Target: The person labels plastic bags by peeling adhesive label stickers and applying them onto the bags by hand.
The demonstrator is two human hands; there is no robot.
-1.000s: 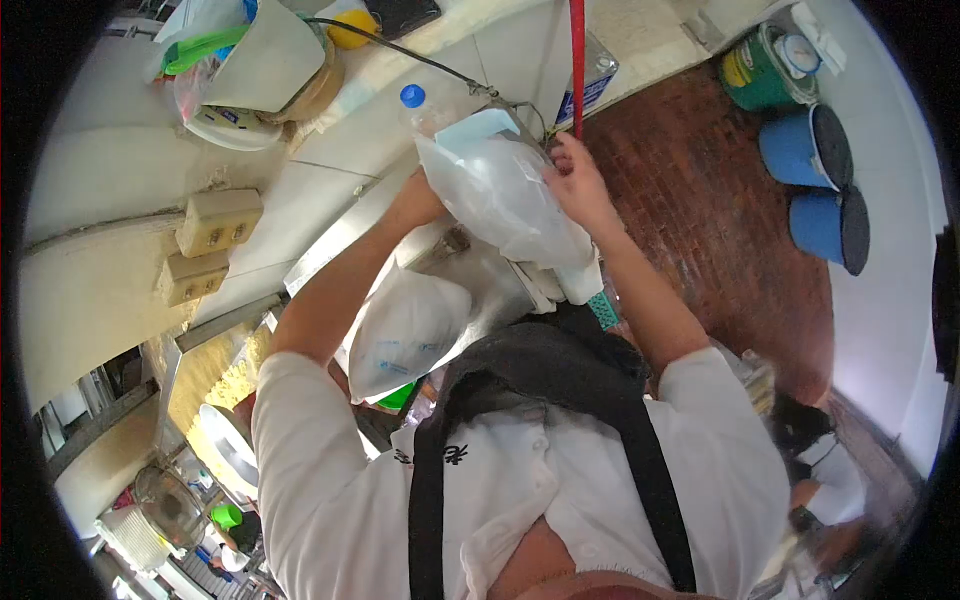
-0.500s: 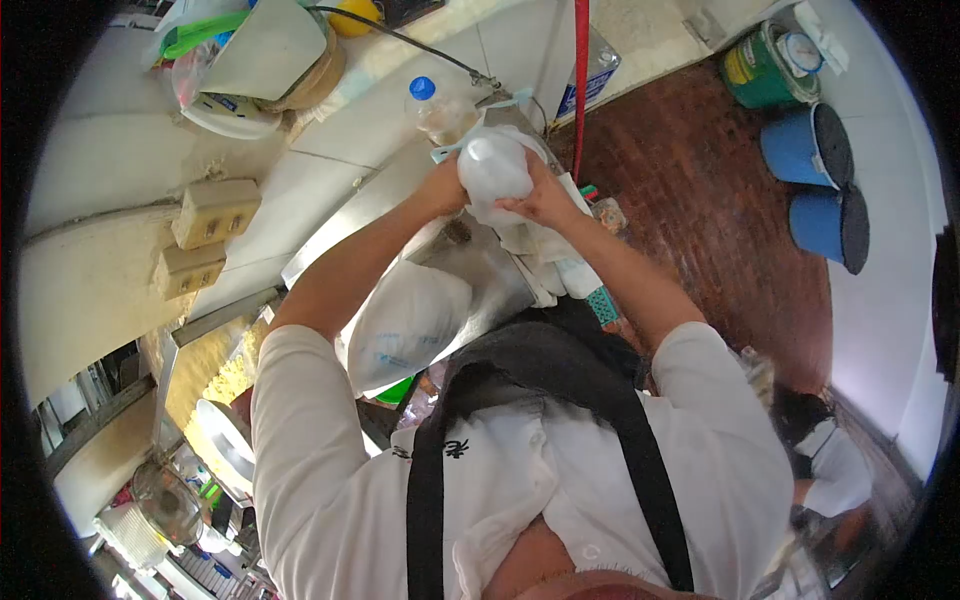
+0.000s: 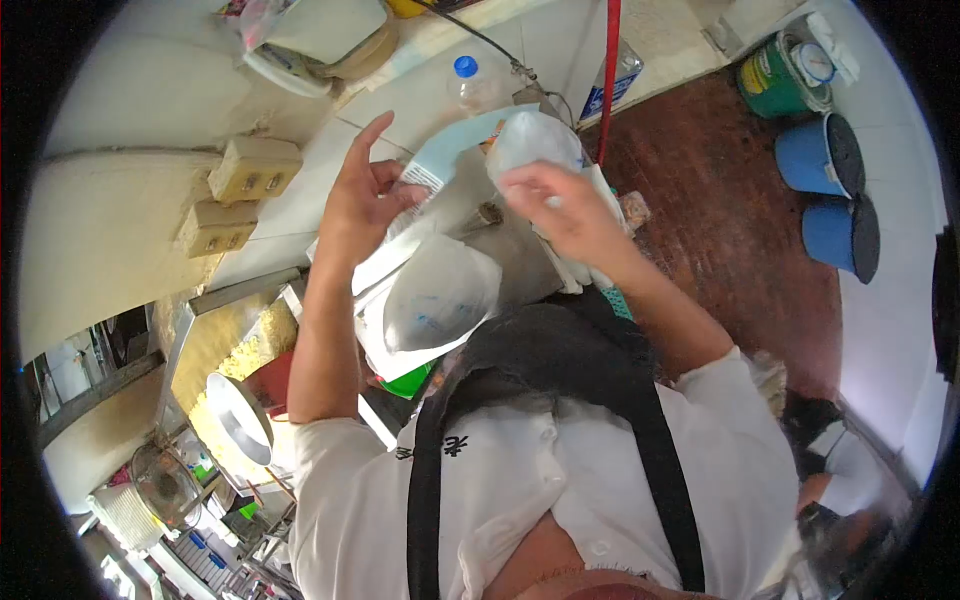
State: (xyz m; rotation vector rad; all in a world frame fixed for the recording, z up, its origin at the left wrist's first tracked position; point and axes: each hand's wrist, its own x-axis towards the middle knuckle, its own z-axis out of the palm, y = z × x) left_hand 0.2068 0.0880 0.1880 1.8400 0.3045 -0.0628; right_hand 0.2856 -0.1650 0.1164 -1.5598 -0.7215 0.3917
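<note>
My left hand (image 3: 362, 200) is raised over the left part of the metal counter (image 3: 515, 255), its fingers spread and nothing held. A pale blue plastic strip (image 3: 445, 150) with white slots lies just beyond its fingertips. My right hand (image 3: 570, 215), blurred, hovers at the near side of a filled white plastic bag (image 3: 535, 145); whether its fingers touch the bag cannot be made out. Nearer my body, a second full white bag (image 3: 440, 295) with blue print sits on the counter. A clear bottle with a blue cap (image 3: 466, 68) stands behind.
Two blue buckets (image 3: 808, 155) and a green bucket (image 3: 775, 78) stand on the brick floor by the right wall. A red strap (image 3: 609, 80) hangs beyond the counter. At lower left are a white bowl (image 3: 238, 418) and yellow food. Another person's white sleeve (image 3: 862, 470) shows at lower right.
Both hands have come off the white bag they were gripping; my left hand moved left and opened. The bag now rests at the far end of the counter. The view has shifted slightly.
</note>
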